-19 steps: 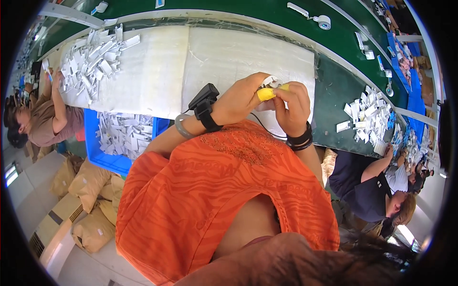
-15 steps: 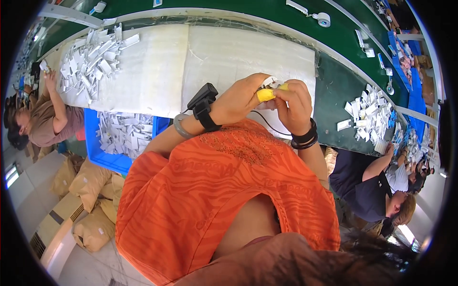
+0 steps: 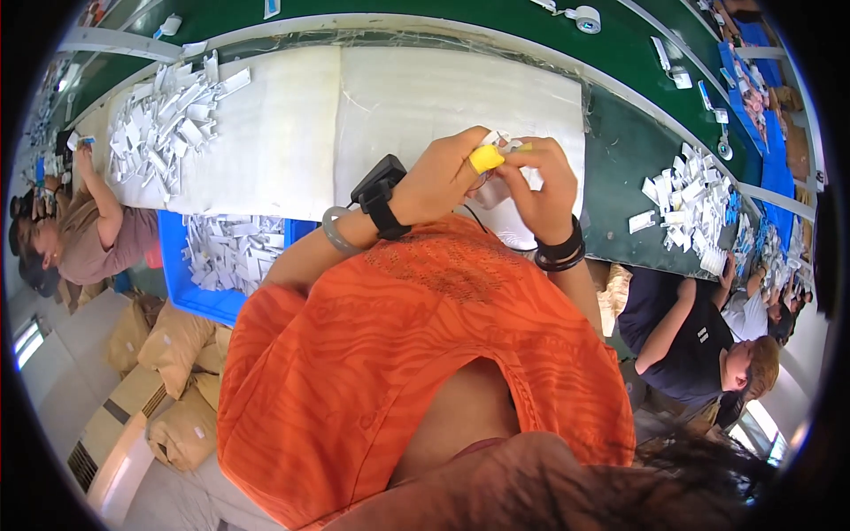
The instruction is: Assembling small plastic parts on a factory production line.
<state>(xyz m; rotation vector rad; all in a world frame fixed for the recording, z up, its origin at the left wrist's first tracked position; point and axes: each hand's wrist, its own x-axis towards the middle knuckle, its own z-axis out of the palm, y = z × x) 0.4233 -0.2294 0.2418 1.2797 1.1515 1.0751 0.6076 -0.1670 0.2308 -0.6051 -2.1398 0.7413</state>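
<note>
Over the white mat, my left hand [image 3: 447, 173] is closed around a small white plastic part [image 3: 501, 138]. A yellow wrap [image 3: 485, 159] covers my left thumb's tip. My right hand [image 3: 547, 181] meets it from the right, with thumb and forefinger pinched at the same part. Yellow shows at a right fingertip too. Most of the part is hidden behind my fingers, so its exact kind cannot be made out. A black strap with a small black box [image 3: 381, 190] sits on my left wrist, beside a grey bangle [image 3: 335, 230].
A white mat [image 3: 274, 124] covers the bench. Heaped white plastic pieces [image 3: 168, 124] lie at left, others in a blue bin [image 3: 199, 296] below. Another pile [image 3: 695, 203] is on the green surface at right. Co-workers sit either side [image 3: 111, 230]. A green conveyor [image 3: 398, 13] runs behind.
My hands stay together around the white part. My right fingers have shifted and spread a little beside it. The co-worker at right has moved an arm.
</note>
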